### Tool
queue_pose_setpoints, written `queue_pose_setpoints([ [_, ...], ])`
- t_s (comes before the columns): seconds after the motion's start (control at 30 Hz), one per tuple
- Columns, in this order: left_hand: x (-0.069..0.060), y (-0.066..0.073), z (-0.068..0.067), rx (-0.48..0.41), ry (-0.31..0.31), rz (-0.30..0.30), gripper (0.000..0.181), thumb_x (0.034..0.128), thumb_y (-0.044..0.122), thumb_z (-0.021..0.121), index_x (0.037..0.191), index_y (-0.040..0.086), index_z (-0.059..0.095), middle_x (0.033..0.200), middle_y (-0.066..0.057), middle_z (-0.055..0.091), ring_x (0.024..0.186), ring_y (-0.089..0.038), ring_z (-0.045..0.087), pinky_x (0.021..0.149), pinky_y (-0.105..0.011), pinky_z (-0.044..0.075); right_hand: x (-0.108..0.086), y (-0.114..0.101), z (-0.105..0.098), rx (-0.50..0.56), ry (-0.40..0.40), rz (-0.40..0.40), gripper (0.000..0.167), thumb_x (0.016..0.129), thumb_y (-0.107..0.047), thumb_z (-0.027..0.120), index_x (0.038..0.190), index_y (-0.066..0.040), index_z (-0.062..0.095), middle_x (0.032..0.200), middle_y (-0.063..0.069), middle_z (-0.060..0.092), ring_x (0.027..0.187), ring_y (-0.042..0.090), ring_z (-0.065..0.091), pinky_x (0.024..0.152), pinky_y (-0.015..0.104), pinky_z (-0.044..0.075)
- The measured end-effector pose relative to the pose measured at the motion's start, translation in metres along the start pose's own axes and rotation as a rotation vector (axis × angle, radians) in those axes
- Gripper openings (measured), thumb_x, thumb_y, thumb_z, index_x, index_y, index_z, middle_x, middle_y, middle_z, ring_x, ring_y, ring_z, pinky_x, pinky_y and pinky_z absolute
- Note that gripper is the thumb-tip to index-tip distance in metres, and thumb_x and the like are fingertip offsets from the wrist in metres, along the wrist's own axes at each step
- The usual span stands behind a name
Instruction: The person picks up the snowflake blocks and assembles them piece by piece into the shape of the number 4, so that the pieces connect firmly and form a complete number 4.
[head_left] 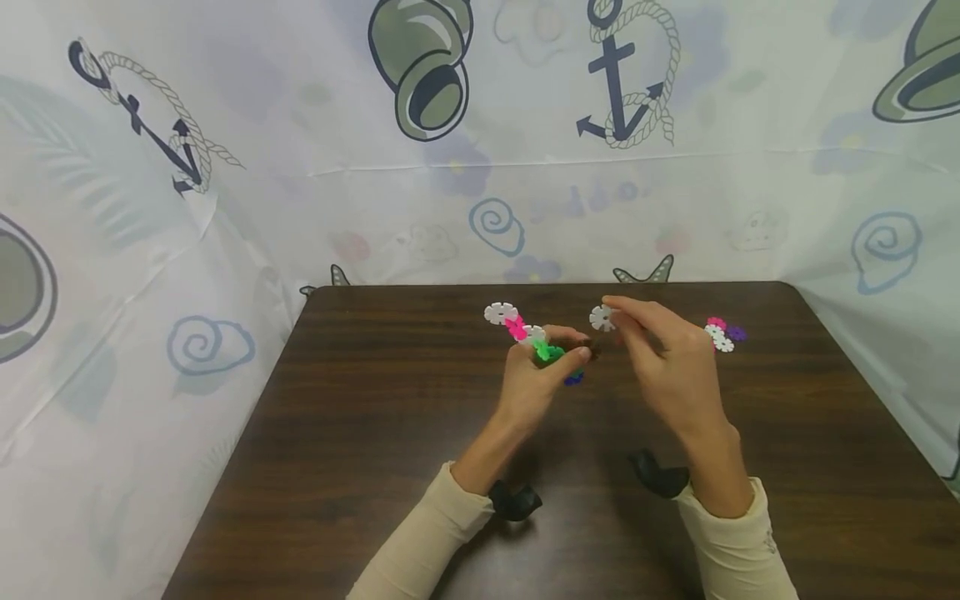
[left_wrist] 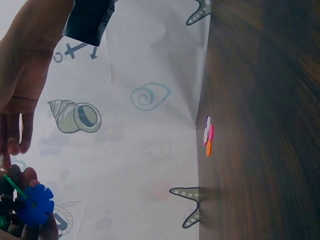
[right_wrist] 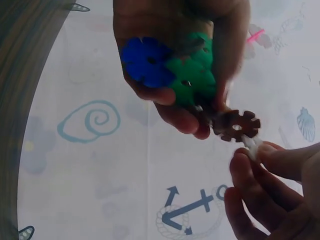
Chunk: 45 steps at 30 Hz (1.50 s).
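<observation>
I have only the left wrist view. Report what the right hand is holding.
Observer: By the head view, the right hand pinches a white notched disc.
Operator: Describe the far end of the chain in the left hand.
Observer: Also in the head view, the chain held by the left hand ends in a white end disc, with a pink disc next to it.
Operator: Now give me the piece nearest to the right hand's disc.
Observer: The right wrist view shows a brown notched disc, its rim at the white one's edge; whether the two interlock, I cannot tell.
</observation>
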<state>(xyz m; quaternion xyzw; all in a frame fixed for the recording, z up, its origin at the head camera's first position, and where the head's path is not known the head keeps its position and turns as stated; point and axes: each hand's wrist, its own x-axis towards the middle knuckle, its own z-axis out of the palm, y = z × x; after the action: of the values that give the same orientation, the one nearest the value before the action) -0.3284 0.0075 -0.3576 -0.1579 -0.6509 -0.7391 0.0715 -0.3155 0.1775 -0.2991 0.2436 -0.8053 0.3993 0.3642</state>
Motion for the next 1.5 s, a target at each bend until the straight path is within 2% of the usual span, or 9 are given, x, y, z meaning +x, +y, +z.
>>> queue_pose_setpoints([
  [0.27,0.001,0.000,0.000,-0.133,0.007,0.011,0.022,0.0949,0.008,0.072,0.116,0.001,0.073,0.111,-0.019,0.077,0.099,-0.036,0.077,0.083,-0.029,0.062,-0.001,0.008,-0.010,-0.005,-0.102,0.075,0.033,0.099,-0.009,0.068,0.132,-0.014,0.071,0.086,0.005,0.077,0.075,-0.001,0.062,0.051,0.018,0.035],
  [0.37,0.002,-0.001,-0.001,-0.168,0.007,0.003,0.022,0.0948,0.006,0.071,0.117,0.000,0.071,0.114,-0.019,0.076,0.105,-0.050,0.071,0.083,-0.029,0.062,-0.001,0.016,-0.018,-0.029,-0.122,0.176,0.035,0.103,-0.020,0.065,0.138,-0.018,0.066,0.098,0.004,0.078,0.087,-0.008,0.062,0.064,0.013,0.043],
  [0.43,0.002,-0.001,-0.001,-0.188,0.005,-0.007,0.023,0.0951,0.005,0.070,0.117,0.000,0.070,0.114,-0.017,0.076,0.107,-0.054,0.068,0.083,-0.028,0.062,0.000,0.026,-0.026,-0.055,-0.132,0.258,0.038,0.104,-0.027,0.063,0.141,-0.019,0.063,0.107,0.007,0.077,0.097,-0.003,0.065,0.076,0.011,0.044],
  [0.53,0.003,0.000,-0.001,-0.201,0.016,-0.038,0.024,0.0943,0.005,0.070,0.118,-0.001,0.070,0.114,-0.016,0.077,0.108,-0.051,0.069,0.081,-0.028,0.062,-0.001,0.047,-0.039,-0.104,-0.183,0.399,0.048,0.106,-0.038,0.057,0.149,-0.017,0.054,0.122,0.014,0.072,0.114,0.020,0.068,0.098,0.029,0.053],
  [0.63,0.004,0.000,-0.001,-0.199,0.034,-0.068,0.025,0.0933,0.005,0.071,0.118,-0.002,0.070,0.113,-0.014,0.078,0.103,-0.041,0.074,0.079,-0.027,0.062,-0.004,0.072,-0.052,-0.142,-0.259,0.539,0.060,0.107,-0.045,0.051,0.156,-0.010,0.043,0.133,0.024,0.064,0.125,0.047,0.059,0.102,0.062,0.049],
  [0.7,0.004,0.000,-0.001,-0.192,0.043,-0.082,0.026,0.0926,0.005,0.071,0.117,-0.003,0.071,0.112,-0.013,0.078,0.098,-0.031,0.076,0.078,-0.027,0.062,-0.007,0.087,-0.061,-0.164,-0.318,0.621,0.067,0.107,-0.048,0.047,0.159,-0.006,0.036,0.140,0.029,0.059,0.131,0.052,0.053,0.102,0.072,0.043],
  [0.83,0.003,0.002,0.000,-0.211,0.048,-0.078,0.025,0.0916,0.005,0.072,0.116,-0.003,0.071,0.109,-0.011,0.078,0.087,-0.014,0.074,0.076,-0.026,0.061,-0.016,0.114,-0.072,-0.209,-0.394,0.729,0.074,0.107,-0.050,0.044,0.159,0.001,0.030,0.146,0.037,0.050,0.132,0.056,0.048,0.100,0.074,0.043],
  [1.07,0.003,0.003,-0.001,-0.195,0.028,-0.076,0.029,0.0907,0.006,0.074,0.118,-0.002,0.071,0.113,-0.012,0.077,0.081,-0.013,0.072,0.077,-0.026,0.061,-0.033,0.157,-0.079,-0.279,-0.506,0.915,0.078,0.108,-0.049,0.040,0.156,0.011,0.025,0.149,0.044,0.038,0.131,0.061,0.043,0.104,0.073,0.042],
  [1.5,0.004,0.003,-0.002,-0.140,0.036,-0.121,0.028,0.0913,0.012,0.076,0.118,0.004,0.073,0.105,-0.011,0.078,0.080,-0.020,0.072,0.074,-0.026,0.059,-0.063,0.209,-0.079,-0.270,-0.534,1.083,0.075,0.107,-0.038,0.047,0.153,0.016,0.023,0.152,0.046,0.030,0.138,0.061,0.035,0.112,0.070,0.036],
])
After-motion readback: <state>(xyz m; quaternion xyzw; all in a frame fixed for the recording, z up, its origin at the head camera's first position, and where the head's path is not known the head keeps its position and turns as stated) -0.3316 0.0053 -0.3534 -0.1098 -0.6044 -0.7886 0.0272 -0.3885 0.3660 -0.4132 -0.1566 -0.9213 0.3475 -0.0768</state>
